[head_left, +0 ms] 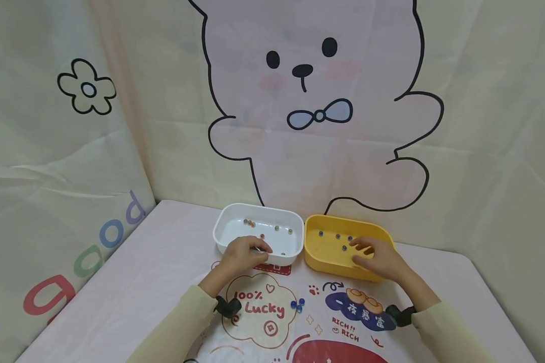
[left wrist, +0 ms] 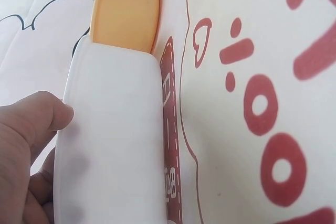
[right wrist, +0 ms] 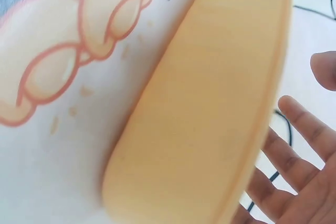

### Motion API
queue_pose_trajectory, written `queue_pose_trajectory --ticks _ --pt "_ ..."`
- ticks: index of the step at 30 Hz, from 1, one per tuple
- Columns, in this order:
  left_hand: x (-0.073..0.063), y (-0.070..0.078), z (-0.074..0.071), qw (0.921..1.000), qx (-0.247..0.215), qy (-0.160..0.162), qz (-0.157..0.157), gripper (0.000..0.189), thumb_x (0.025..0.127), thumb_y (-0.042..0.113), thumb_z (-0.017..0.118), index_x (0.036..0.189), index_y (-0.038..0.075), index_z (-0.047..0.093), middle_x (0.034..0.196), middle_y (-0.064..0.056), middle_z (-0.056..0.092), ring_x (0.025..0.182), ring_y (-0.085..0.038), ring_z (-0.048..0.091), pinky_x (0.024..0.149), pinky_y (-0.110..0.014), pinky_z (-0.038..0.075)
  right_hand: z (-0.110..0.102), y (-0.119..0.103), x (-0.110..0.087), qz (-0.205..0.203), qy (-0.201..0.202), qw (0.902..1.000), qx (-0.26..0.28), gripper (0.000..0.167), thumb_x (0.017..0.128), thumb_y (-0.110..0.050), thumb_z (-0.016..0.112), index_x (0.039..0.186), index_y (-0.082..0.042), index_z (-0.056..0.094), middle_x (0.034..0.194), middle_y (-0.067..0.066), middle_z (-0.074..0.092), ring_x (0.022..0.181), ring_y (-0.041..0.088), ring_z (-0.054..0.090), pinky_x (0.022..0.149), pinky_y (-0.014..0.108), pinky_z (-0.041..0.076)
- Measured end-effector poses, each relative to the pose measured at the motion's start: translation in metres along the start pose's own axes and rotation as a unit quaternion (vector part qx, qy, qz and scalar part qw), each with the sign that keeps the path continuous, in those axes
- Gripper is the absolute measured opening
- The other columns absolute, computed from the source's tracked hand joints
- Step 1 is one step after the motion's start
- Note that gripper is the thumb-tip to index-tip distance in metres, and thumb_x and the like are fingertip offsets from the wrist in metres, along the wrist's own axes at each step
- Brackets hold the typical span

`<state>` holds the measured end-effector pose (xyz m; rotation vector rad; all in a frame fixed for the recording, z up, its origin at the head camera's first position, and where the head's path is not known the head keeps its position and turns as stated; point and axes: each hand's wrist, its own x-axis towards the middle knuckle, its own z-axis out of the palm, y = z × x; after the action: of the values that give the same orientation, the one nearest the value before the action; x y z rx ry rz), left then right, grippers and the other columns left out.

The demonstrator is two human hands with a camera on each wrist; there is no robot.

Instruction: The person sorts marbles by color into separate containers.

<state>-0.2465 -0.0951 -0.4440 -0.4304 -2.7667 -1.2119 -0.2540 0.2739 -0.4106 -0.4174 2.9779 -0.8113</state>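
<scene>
My left hand (head_left: 245,253) reaches over the near rim of a white plastic tub (head_left: 222,227), fingers bent inward. In the left wrist view, dark finger shadows show through the tub's wall and the lower fingertips are hidden behind it; I cannot tell whether they hold anything. Several amber-coloured beads (head_left: 250,223) lie scattered on the white tub's floor. Above the right part of a yellow tub (head_left: 318,258) hovers my right hand (head_left: 378,256), its fingers spread apart with nothing between them in the right wrist view. Several blue beads (head_left: 338,236) lie inside the yellow tub.
Three dark blue beads (head_left: 299,308) sit together on the printed tablecloth (head_left: 345,348), in front of the tubs. Both tubs stand side by side near the table's back edge. Behind them hangs a cloth backdrop (head_left: 368,151) with a bear drawing.
</scene>
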Motion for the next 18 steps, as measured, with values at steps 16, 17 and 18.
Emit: queue_pose_trajectory --ticks 16,17,18 --pt "0.000 0.000 0.000 0.9999 -0.007 -0.002 -0.007 0.011 0.079 0.020 0.071 0.084 0.029 0.074 0.095 0.009 0.071 0.087 -0.009 0.059 0.079 -0.030 0.045 0.003 -0.044 -0.024 -0.082 0.049 0.9947 -0.037 0.036 0.080 -0.028 0.074 0.113 -0.014 0.066 0.109 0.007 0.069 0.097 0.026 0.061 0.083 0.046 0.053" --pt "0.000 0.000 0.000 0.9999 -0.007 -0.001 -0.007 0.011 0.079 0.020 0.071 0.084 0.029 0.074 0.095 0.008 0.071 0.087 -0.009 0.059 0.079 -0.030 0.046 0.004 -0.047 -0.026 -0.087 0.050 0.9943 -0.036 0.036 0.080 -0.028 0.074 0.112 -0.015 0.067 0.108 0.006 0.069 0.097 0.026 0.061 0.083 0.046 0.052" --pt "0.000 0.000 0.000 1.0000 -0.007 -0.001 -0.007 0.011 0.079 0.020 0.071 0.084 0.029 0.074 0.096 0.008 0.071 0.087 -0.009 0.059 0.079 -0.030 0.046 0.005 -0.050 -0.027 -0.089 0.051 0.9942 -0.034 0.034 0.080 -0.027 0.074 0.112 -0.016 0.067 0.108 0.005 0.069 0.097 0.025 0.061 0.082 0.045 0.052"
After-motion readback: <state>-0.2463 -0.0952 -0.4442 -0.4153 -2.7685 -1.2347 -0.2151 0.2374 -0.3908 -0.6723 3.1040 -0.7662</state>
